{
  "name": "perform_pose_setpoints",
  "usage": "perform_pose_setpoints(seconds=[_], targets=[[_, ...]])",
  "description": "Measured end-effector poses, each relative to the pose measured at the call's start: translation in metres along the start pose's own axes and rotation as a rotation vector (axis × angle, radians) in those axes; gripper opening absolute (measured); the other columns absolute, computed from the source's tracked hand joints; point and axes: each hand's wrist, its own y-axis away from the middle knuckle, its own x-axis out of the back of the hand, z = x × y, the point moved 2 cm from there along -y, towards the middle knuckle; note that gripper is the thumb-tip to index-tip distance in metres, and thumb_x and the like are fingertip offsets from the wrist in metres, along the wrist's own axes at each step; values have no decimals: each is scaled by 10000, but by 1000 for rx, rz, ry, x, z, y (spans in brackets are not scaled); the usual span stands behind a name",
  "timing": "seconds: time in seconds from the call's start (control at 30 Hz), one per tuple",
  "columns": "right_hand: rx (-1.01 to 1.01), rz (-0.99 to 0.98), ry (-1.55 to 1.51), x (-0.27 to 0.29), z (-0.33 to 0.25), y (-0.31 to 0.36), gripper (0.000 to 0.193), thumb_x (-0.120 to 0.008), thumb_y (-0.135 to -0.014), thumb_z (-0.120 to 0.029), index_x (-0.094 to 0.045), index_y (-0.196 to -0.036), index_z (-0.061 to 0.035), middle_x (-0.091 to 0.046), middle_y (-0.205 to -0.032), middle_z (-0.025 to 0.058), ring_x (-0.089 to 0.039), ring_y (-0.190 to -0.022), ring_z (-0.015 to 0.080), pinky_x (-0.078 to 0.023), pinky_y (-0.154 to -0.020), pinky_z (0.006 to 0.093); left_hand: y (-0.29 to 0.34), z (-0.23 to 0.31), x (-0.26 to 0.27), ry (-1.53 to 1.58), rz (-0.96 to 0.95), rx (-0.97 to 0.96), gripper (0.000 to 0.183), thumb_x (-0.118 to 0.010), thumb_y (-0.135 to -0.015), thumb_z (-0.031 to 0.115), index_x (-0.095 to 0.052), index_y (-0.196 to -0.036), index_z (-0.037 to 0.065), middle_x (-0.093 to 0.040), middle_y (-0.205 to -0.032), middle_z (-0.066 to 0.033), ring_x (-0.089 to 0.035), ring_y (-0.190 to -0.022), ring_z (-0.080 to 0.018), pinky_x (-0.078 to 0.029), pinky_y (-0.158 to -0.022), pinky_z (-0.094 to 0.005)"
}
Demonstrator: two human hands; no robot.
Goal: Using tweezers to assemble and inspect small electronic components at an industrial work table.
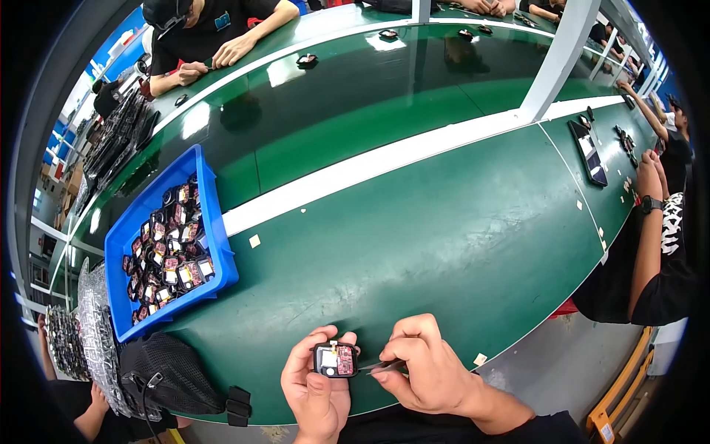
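My left hand (pixel 318 396) is closed round a small black device housing (pixel 335 360), its open side facing up. Inside it show a red circuit board, a white block and a small round white part. Tweezers (pixel 381 366) are pinched between the thumb and fingers of my right hand (pixel 433 370). Their tips point left, at the right edge of the housing; whether they touch it I cannot tell. Both hands are above the near edge of the green worktable (pixel 414 244).
At left, a blue bin (pixel 222 255) holds many similar housings. A black mesh bag (pixel 170 374) lies nearer me, beside clear bubble wrap (pixel 96 325). Beyond a white rail runs a green conveyor (pixel 355 96) with a few parts. A phone (pixel 588 153) lies at right; co-workers sit around.
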Motion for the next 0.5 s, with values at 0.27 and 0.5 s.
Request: perform_pose_setpoints(seconds=[0.27, 0.5], targets=[[55, 108, 176, 2, -5, -6, 266, -792, -808, -61, -699, -1050, -4, -634, -894, 67, -651, -685, 191, -550, -548, 296, -1, 5, -5, 34, -45, -10, 686, -798, -871, 422, -545, -1287, -61, -529, -1352, -213, -652, -1168, -363, -532, -1021, -468], [117, 142, 326, -1, -6, -7, 272, -803, -786, -85, -727, -1035, -6, -644, -873, 54, -651, -687, 160, -544, -544, 273, -2, 4, -6, 40, -50, -8, 683, -826, -845, 397, -560, -1271, -66, -530, -1344, -218, -655, -1163, -367, -539, -1014, -460]])
